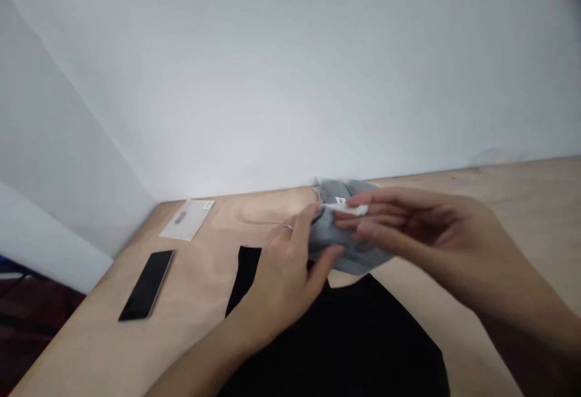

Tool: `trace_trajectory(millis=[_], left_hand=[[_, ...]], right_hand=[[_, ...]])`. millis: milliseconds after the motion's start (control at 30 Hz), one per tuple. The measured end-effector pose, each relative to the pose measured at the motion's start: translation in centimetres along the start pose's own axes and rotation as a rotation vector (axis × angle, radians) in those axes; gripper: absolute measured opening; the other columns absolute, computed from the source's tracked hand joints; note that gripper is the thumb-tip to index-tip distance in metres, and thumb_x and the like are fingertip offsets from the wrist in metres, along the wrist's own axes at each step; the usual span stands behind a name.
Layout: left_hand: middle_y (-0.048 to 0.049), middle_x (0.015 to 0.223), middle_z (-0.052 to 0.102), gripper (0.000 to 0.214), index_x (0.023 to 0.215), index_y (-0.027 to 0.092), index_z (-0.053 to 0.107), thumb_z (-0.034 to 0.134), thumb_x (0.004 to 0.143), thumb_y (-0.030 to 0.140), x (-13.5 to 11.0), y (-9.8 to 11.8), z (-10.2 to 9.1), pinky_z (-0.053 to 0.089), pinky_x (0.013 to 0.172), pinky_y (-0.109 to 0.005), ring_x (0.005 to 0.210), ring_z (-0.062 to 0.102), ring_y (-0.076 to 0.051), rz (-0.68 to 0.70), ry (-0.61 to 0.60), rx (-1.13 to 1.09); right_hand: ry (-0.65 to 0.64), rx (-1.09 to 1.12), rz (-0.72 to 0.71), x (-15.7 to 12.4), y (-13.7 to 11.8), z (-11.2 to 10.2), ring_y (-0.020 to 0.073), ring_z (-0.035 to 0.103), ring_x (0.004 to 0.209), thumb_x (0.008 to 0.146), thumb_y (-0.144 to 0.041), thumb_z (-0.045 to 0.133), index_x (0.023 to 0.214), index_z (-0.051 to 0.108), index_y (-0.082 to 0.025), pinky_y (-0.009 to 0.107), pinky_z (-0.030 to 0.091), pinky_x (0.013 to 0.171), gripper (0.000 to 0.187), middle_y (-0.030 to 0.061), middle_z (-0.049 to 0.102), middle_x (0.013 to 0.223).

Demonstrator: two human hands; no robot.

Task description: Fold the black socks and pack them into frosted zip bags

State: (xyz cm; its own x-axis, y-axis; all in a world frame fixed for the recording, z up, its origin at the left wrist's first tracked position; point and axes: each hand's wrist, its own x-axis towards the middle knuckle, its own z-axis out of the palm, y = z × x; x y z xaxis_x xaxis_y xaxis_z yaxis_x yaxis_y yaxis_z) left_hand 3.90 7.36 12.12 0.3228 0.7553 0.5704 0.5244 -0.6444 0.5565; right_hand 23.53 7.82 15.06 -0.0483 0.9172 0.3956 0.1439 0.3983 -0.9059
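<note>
My left hand, with a ring on one finger, is closed on a soft grey bundle; whether it is cloth or a plastic bag is unclear. My right hand pinches a small white strip at the top of the bundle, slightly blurred. Behind the hands, by the wall, is another grey folded piece with a small white label. A black garment lies spread below both hands, its upper part partly covered by my left hand and forearm.
A phone with a dark screen lies on the left of the wooden table. Farther back is a flat whitish packet with a small label. A white wall rises along the table's back edge, and a second white surface stands at left.
</note>
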Motion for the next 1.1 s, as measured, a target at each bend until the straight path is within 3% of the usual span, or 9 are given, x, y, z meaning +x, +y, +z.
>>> trace_trajectory(millis=[67, 167, 233, 300, 367, 500, 667, 867, 1100], left_hand=[[-0.0049, 0.100, 0.073, 0.023, 0.124, 0.022, 0.057, 0.053, 0.102, 0.025, 0.0, -0.1, -0.6, 0.053, 0.075, -0.032, 0.087, 0.069, -0.022, -0.025, 0.016, -0.029], [-0.0008, 0.091, 0.071, 0.014, 0.112, 0.022, 0.060, 0.051, 0.102, 0.021, 0.0, -0.2, -1.5, 0.048, 0.071, -0.028, 0.081, 0.066, -0.017, -0.034, 0.002, -0.115], [-0.0004, 0.091, 0.070, 0.012, 0.110, 0.022, 0.061, 0.053, 0.102, 0.022, 0.1, -0.2, -1.9, 0.048, 0.074, -0.027, 0.082, 0.066, -0.017, -0.047, -0.031, -0.170], [-0.0009, 0.093, 0.071, 0.012, 0.109, 0.021, 0.063, 0.055, 0.100, 0.022, 0.1, 0.0, -2.0, 0.048, 0.076, -0.027, 0.085, 0.066, -0.017, -0.068, -0.092, -0.229], [-0.0020, 0.099, 0.073, 0.015, 0.109, 0.020, 0.066, 0.055, 0.100, 0.024, 0.2, 0.1, -1.9, 0.049, 0.079, -0.027, 0.088, 0.066, -0.017, -0.087, -0.146, -0.306], [-0.0035, 0.092, 0.073, 0.022, 0.099, 0.019, 0.072, 0.055, 0.100, 0.033, 0.4, 0.1, -1.3, 0.048, 0.073, -0.027, 0.083, 0.064, -0.018, -0.164, -0.146, -0.417], [-0.0027, 0.074, 0.065, 0.030, 0.078, 0.017, 0.069, 0.059, 0.096, 0.039, 0.6, -0.5, -1.1, 0.044, 0.062, -0.025, 0.070, 0.057, -0.016, -0.310, -0.032, -0.525], [0.0000, 0.068, 0.057, 0.030, 0.071, 0.017, 0.065, 0.063, 0.092, 0.038, 1.1, -1.3, -2.0, 0.040, 0.059, -0.024, 0.065, 0.050, -0.014, -0.317, 0.065, -0.502], [0.0010, 0.067, 0.054, 0.025, 0.070, 0.018, 0.065, 0.067, 0.088, 0.036, 2.6, -5.0, -4.2, 0.037, 0.059, -0.024, 0.066, 0.045, -0.014, -0.312, 0.286, -0.455]], right_hand=[[-0.062, -0.116, -0.139, -1.1, -0.5, 0.8, 0.0192, 0.075, 0.067, 0.081, -0.041, 0.081, 0.099, 0.078, -0.028, 0.025, 0.061, 0.055, 0.023, 0.0018, 0.078, 0.079], [0.002, -0.419, -0.464, -1.6, -0.7, 1.2, 0.0099, 0.056, 0.044, 0.091, -0.031, 0.071, 0.096, 0.076, -0.029, 0.021, 0.045, 0.042, 0.007, -0.0052, 0.063, 0.057], [0.081, -0.562, -0.633, -1.4, -0.6, 1.2, 0.0087, 0.048, 0.043, 0.093, -0.024, 0.068, 0.096, 0.075, -0.028, 0.024, 0.040, 0.044, 0.008, -0.0057, 0.058, 0.057], [0.149, -0.610, -0.687, -1.2, -0.5, 0.9, 0.0092, 0.049, 0.048, 0.093, -0.022, 0.067, 0.094, 0.073, -0.027, 0.025, 0.039, 0.046, 0.008, -0.0037, 0.060, 0.064], [0.145, -0.586, -0.645, -0.9, -0.5, 0.7, 0.0100, 0.049, 0.051, 0.093, -0.023, 0.067, 0.089, 0.072, -0.027, 0.025, 0.038, 0.046, 0.008, -0.0026, 0.060, 0.067], [-0.004, -0.482, -0.460, -0.6, -0.7, 0.4, 0.0123, 0.045, 0.049, 0.096, -0.034, 0.063, 0.076, 0.070, -0.026, 0.027, 0.034, 0.043, 0.022, -0.0026, 0.052, 0.058], [-0.023, -0.462, -0.338, -0.2, -0.1, 0.7, 0.0131, 0.042, 0.047, 0.094, -0.044, 0.062, 0.068, 0.067, -0.025, 0.029, 0.031, 0.043, 0.033, -0.0011, 0.051, 0.055], [-0.140, -0.418, -0.222, 0.3, 1.2, 0.5, 0.0140, 0.047, 0.051, 0.094, -0.050, 0.060, 0.069, 0.069, -0.024, 0.029, 0.034, 0.044, 0.037, 0.0005, 0.056, 0.060], [-0.283, -0.433, -0.195, 0.6, 2.0, -0.9, 0.0131, 0.043, 0.050, 0.091, -0.055, 0.066, 0.069, 0.070, -0.025, 0.027, 0.031, 0.043, 0.038, -0.0022, 0.047, 0.057]])
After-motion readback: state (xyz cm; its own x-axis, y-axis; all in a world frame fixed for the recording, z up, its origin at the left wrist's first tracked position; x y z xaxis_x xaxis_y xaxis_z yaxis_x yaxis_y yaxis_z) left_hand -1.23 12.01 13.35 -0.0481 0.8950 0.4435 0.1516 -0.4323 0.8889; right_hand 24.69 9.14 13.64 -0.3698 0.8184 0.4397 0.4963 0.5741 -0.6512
